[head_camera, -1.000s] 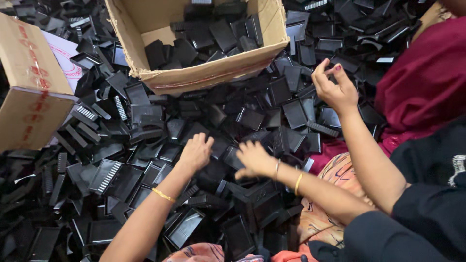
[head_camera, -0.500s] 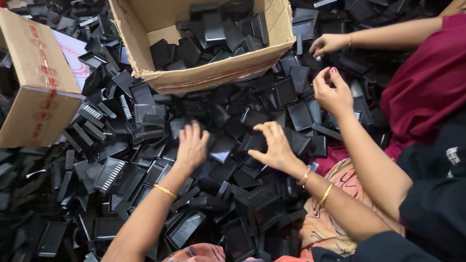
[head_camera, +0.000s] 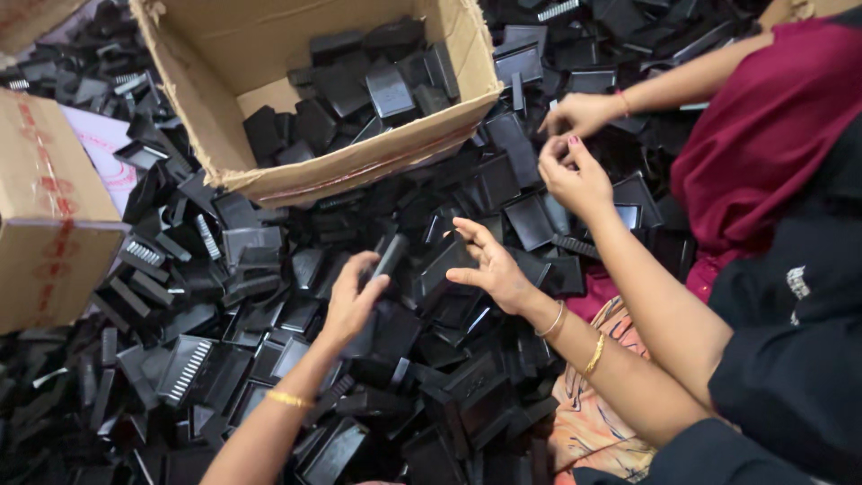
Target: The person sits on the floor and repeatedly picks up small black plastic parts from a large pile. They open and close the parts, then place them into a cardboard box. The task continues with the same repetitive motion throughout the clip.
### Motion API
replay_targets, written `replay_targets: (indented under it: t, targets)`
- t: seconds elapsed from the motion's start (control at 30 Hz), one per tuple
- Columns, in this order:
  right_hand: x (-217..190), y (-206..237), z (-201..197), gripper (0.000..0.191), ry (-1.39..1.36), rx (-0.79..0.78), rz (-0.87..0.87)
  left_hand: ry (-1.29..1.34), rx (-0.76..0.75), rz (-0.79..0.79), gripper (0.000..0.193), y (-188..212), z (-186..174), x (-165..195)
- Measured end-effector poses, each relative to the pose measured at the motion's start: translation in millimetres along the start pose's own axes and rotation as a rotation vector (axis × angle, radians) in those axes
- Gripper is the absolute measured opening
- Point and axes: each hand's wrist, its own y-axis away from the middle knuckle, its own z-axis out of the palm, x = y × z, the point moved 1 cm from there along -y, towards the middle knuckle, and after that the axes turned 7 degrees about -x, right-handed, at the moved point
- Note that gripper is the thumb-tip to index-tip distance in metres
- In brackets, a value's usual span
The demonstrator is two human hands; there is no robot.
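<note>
My left hand (head_camera: 352, 301) is raised over a deep pile of black plastic casing parts (head_camera: 224, 359) and pinches one flat black piece (head_camera: 388, 257) between thumb and fingers. My right hand (head_camera: 489, 266) hovers beside it, palm up, fingers spread and holding nothing. Both wrists wear gold bangles. An open cardboard box (head_camera: 359, 166), partly filled with the same black parts, stands just beyond my hands.
Another person in a maroon garment (head_camera: 763, 135) sits at the right; that person's two hands (head_camera: 575, 175) (head_camera: 584, 112) handle small black pieces. A second cardboard box (head_camera: 49, 216) stands at the left edge. Black parts cover the whole floor.
My left hand has lifted from the pile with a black piece pinched in it. My right hand rose and turned palm up. The view moved closer to the open box.
</note>
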Motion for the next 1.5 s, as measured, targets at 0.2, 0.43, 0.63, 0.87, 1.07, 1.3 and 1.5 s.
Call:
replay_targets:
  t: [0.2,0.43,0.63,0.87,1.07,1.3,1.5]
  targets:
    - [3.3,7.1,4.5,0.095,-0.285,-0.218,0.004,-0.16,-0.02,0.486,0.056,46.7,16.7,78.3]
    - [-9.8,12.2,12.1,0.102,-0.258,-0.324,-0.071,-0.276,-0.035,0.489,0.06,56.6,14.2,110.6]
    - [-5.0,11.8,20.5,0.091,-0.722,-0.113,0.032,-0.381,0.132,0.68,0.074,50.7,13.9,119.3]
    - [-18.2,11.4,16.3,0.044,0.287,-0.086,-0.2,-0.256,0.103,0.468,0.043,42.3,-10.1,114.7]
    - [-76.6,16.9,55.6,0.031,0.865,0.15,-0.597,-0.236,0.05,0.312,0.041,27.1,-46.9,82.6]
    - [-190.3,-130.0,100.2,0.06,1.238,0.675,-0.974,-1.058,-0.049,0.088,0.064,12.5,-40.6,-6.1]
    - [-64.0,-131.7,104.5,0.049,1.292,0.183,-0.439,-1.286,-0.103,0.031,0.063,17.1,-42.4,-25.5]
